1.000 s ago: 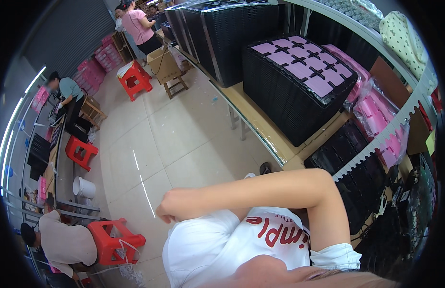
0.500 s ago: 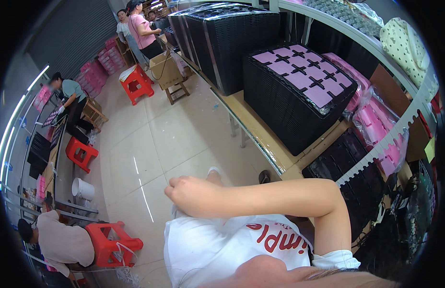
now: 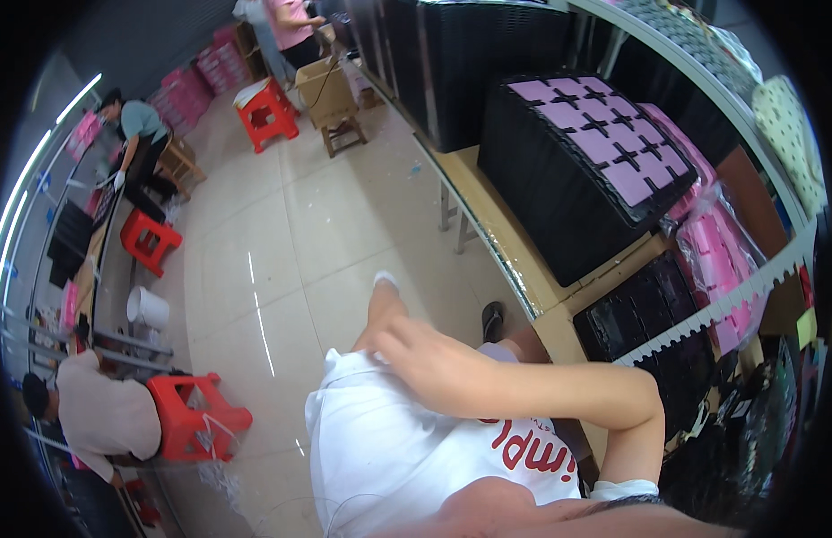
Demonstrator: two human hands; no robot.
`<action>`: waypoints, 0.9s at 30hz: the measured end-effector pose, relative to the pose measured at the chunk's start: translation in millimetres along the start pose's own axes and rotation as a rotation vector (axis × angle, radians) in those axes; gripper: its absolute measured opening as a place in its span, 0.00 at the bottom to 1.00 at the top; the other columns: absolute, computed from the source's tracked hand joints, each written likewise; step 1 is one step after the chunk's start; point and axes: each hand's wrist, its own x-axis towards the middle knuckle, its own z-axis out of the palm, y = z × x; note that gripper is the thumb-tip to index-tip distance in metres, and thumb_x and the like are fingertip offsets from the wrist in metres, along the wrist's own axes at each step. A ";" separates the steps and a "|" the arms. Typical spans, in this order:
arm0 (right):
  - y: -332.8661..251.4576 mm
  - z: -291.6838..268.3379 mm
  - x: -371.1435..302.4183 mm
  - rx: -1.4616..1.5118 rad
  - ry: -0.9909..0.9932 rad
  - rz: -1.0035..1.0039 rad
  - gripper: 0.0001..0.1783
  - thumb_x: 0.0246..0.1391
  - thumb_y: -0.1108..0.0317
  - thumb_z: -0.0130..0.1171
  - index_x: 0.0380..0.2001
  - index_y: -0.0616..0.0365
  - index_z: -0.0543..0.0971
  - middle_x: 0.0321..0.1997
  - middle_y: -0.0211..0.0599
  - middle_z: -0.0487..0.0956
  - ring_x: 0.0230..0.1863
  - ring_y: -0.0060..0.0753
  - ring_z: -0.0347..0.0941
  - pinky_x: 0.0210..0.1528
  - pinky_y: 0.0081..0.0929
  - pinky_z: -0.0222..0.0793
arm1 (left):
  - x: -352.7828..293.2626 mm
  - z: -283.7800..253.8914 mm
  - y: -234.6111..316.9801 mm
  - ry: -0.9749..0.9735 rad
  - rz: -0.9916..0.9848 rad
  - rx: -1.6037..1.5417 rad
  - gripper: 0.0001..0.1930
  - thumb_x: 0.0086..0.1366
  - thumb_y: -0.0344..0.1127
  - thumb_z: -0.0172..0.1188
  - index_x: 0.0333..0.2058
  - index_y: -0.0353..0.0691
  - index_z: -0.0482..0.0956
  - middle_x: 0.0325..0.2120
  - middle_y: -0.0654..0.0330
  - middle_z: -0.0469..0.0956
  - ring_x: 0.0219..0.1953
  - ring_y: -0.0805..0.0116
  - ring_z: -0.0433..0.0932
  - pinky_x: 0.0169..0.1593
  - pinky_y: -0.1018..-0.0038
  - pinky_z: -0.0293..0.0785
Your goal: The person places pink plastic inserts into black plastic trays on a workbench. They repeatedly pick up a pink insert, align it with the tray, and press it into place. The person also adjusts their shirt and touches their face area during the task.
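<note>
Shirt hem (image 3: 362,394) lies bunched at your lap under your right hand (image 3: 438,363), fingers loosely curled, gripping nothing I can make out. Your left hand isn't visible. Swing that elbow outward and it could clip the black trays (image 3: 645,314) beside the tabletop (image 3: 497,224).

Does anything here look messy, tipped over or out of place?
Little stands out. Small scraps of litter lie on the pale tiled floor beside the workbench. The stack of black trays with pink inserts sits evenly. The person's right hand rests on their white shirt, holding nothing.
</note>
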 end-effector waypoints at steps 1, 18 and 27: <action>1.4 5.2 -7.6 -0.015 0.073 0.026 0.22 0.43 0.81 0.58 0.45 0.58 0.72 0.39 0.45 0.71 0.46 0.50 0.71 0.48 0.38 0.70 | 0.3 1.8 -5.9 0.005 -0.012 0.000 0.16 0.64 0.38 0.49 0.44 0.47 0.84 0.49 0.56 0.80 0.51 0.56 0.79 0.50 0.61 0.76; 7.9 22.8 46.0 -0.067 0.165 -0.217 0.12 0.44 0.74 0.64 0.35 0.54 0.80 0.33 0.34 0.75 0.33 0.35 0.77 0.34 0.33 0.74 | -5.5 14.5 5.5 -0.005 -0.011 -0.094 0.17 0.64 0.39 0.50 0.46 0.48 0.84 0.51 0.57 0.79 0.53 0.57 0.78 0.52 0.60 0.75; 2.0 28.7 42.0 0.153 0.128 -0.074 0.10 0.41 0.75 0.63 0.32 0.56 0.78 0.31 0.35 0.74 0.34 0.43 0.75 0.36 0.36 0.72 | 7.5 15.7 21.0 0.018 0.029 -0.101 0.17 0.64 0.41 0.51 0.47 0.48 0.83 0.52 0.58 0.78 0.54 0.58 0.77 0.54 0.59 0.74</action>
